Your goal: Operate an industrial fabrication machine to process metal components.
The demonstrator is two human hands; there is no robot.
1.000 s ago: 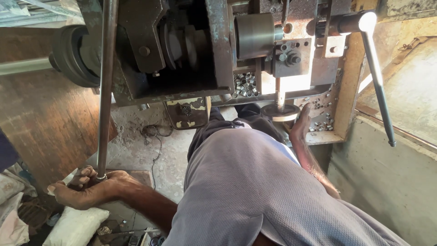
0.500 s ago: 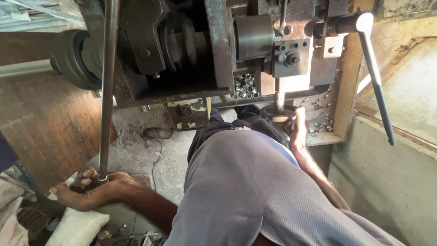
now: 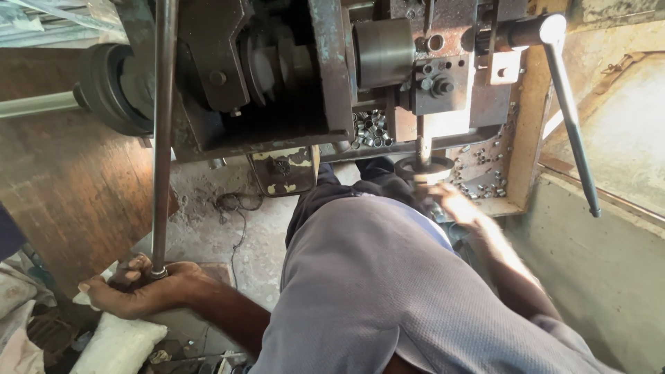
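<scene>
while left hand (image 3: 142,291) grips one rod (image 3: 163,131), right hand (image 3: 454,206) blurred by one handwheel (image 3: 424,167)

The right hand (image 3: 454,204) is a blur, so its fingers cannot be made out. The long rod (image 3: 163,131) runs off the top edge. The person's body hides the floor below.

Your left hand (image 3: 142,291) is low at lower left, arm stretched out to the side, forearm bare. Fingers curled and closed, thumb side up, knuckles toward the camera. Your right hand (image 3: 454,204) is out in front, arm extended forward past your knee, forearm bare. It's motion-blurred, so I can't tell whether the fingers are closed or spread. Hands are well apart.
</scene>
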